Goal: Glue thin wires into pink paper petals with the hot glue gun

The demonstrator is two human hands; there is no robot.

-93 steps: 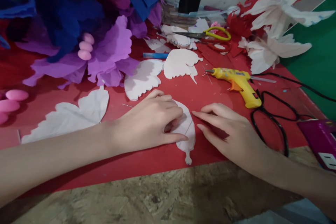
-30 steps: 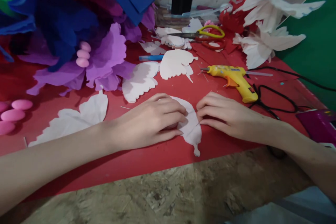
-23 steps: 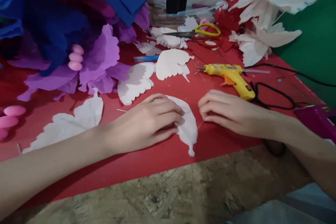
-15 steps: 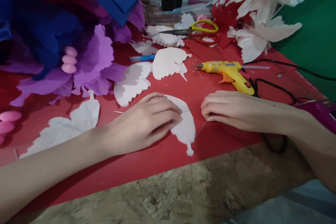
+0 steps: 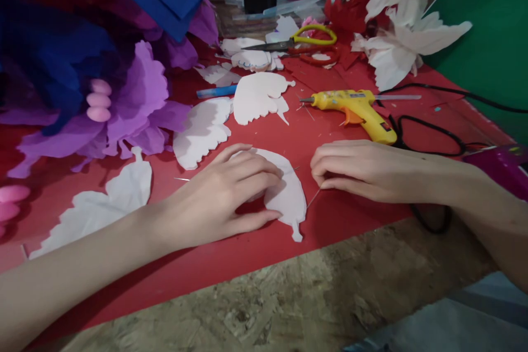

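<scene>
My left hand lies over a white butterfly-wing cutout on the red surface. Its fingers are bent over the upper part of the wing, and the thumb, held apart, rests on the lower part. My right hand is closed in a pinch just right of the wing. From its fingertips a thin wire slants down to the wing's right edge. A short wire end shows by the wing's upper right edge. Another thin wire shows left of my left hand.
A yellow glue gun with a black cord lies behind my right hand. Further back are yellow-handled scissors, more white wing cutouts and a blue pen. Purple paper petals crowd the left; white paper butterflies stand back right.
The thin wire that lay across the wing is now between my right fingertips, off to its right. My left thumb has spread away from the fingers. The view has shifted slightly.
</scene>
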